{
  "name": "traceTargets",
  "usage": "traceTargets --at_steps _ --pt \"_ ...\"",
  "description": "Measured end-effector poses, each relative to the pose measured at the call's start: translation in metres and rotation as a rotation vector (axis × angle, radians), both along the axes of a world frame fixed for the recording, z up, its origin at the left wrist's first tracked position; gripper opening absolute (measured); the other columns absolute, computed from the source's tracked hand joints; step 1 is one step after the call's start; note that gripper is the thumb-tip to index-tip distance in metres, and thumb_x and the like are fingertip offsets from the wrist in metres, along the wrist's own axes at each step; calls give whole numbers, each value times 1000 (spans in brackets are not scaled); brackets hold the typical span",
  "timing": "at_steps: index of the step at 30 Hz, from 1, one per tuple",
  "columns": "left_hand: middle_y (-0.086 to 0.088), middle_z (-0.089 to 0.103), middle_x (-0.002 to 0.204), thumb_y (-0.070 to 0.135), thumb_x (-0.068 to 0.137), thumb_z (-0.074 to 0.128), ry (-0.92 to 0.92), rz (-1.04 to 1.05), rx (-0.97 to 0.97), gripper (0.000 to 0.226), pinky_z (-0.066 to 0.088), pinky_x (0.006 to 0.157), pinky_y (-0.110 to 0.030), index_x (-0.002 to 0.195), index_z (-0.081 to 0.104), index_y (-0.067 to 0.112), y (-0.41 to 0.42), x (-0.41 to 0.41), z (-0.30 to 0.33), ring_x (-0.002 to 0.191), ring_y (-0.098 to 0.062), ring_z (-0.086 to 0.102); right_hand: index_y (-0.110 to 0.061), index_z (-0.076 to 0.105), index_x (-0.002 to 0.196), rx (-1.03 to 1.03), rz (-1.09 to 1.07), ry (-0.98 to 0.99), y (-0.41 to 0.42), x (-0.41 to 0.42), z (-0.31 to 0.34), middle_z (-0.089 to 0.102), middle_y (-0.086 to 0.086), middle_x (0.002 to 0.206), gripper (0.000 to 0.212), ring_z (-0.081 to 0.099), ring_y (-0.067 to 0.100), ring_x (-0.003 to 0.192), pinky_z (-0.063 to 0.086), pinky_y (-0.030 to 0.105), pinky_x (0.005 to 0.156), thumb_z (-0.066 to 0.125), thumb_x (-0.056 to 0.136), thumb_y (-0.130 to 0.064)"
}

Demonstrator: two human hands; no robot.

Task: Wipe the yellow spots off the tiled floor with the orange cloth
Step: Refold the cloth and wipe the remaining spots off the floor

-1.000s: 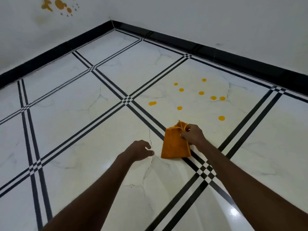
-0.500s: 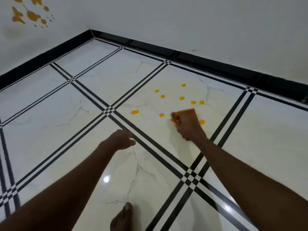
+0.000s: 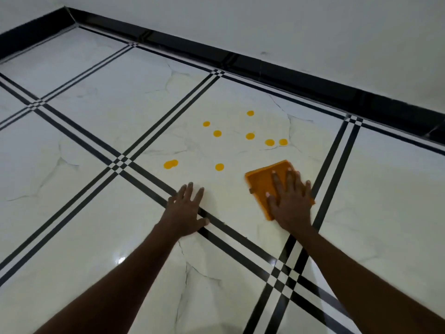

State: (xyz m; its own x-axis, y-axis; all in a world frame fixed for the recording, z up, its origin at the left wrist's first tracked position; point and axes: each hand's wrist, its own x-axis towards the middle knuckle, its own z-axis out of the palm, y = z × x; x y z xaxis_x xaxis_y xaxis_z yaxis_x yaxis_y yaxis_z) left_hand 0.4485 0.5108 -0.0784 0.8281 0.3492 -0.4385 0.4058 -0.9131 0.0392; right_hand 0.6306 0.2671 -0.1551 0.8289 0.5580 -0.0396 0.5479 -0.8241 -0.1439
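The orange cloth [image 3: 261, 183] lies flat on the white tiled floor [image 3: 96, 189]. My right hand [image 3: 290, 200] presses on it with straight spread fingers. Several yellow spots [image 3: 250, 136] dot the same tile beyond the cloth; the nearest one [image 3: 219, 167] sits just left of it, and a double spot [image 3: 170, 164] lies further left. My left hand [image 3: 186, 209] rests flat on the floor across a black stripe, fingers spread, holding nothing, left of the cloth.
A black skirting board [image 3: 289, 73] runs along the white wall behind the spots. Black double stripes [image 3: 330, 162] cross the floor right of the cloth and under my left hand.
My right hand has gone from gripping the bunched cloth to pressing it flat on the floor, covering the near right spot. My left hand has dropped from a loose curl to flat on the tile.
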Motion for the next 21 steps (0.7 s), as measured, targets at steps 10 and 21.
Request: traceTargets --at_steps 10,21 --pt "-16 -28 161 65 72 71 -56 -25 -12 134 1 122 -53 154 -22 16 -9 54 -17 151 -36 -19 -23 5 164 -137 -54 118 61 29 11 8 26 168 91 10 48 155 9 70 121 2 91 -76" --pt "-9 -36 158 84 61 62 -74 14 -87 143 -4 123 -47 153 -26 19 12 47 -31 149 -30 -27 -24 9 164 -81 188 49 55 50 0 8 16 171 76 0 35 159 8 61 126 11 100 -65"
